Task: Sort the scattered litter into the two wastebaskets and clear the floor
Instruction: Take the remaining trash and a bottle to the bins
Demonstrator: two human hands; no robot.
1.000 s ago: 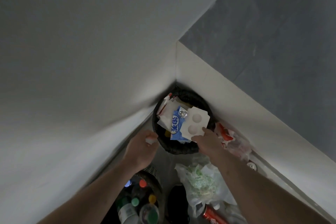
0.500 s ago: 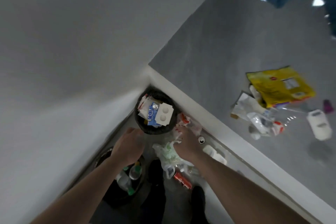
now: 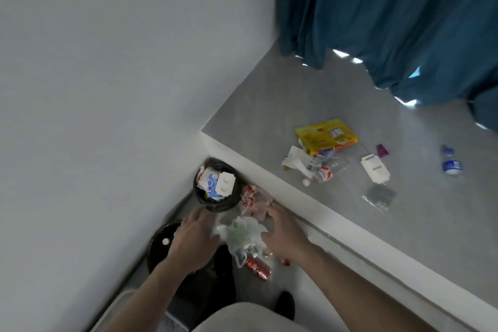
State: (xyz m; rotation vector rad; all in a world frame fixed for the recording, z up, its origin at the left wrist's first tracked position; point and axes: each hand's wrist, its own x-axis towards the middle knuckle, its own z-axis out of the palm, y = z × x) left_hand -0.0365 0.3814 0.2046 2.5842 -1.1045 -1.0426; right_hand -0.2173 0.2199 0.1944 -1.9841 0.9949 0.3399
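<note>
Now, on the upper floor (image 3: 350,224) beyond the white ledge (image 3: 310,205), a yellow pack (image 3: 326,136), wrappers and a bottle (image 3: 451,163) wait. Nearer, the far bin (image 3: 215,186) brims with cartons; the near bin (image 3: 161,244) sits under the left hand (image 3: 195,241). Both hands hang apart, loose, holding nothing. Best that the right hand (image 3: 285,237) pinches the white bag (image 3: 242,232) by its bunched top, then takes the can (image 3: 257,268) separately.

Teal curtain (image 3: 390,16); white wall (image 3: 107,75)
</note>
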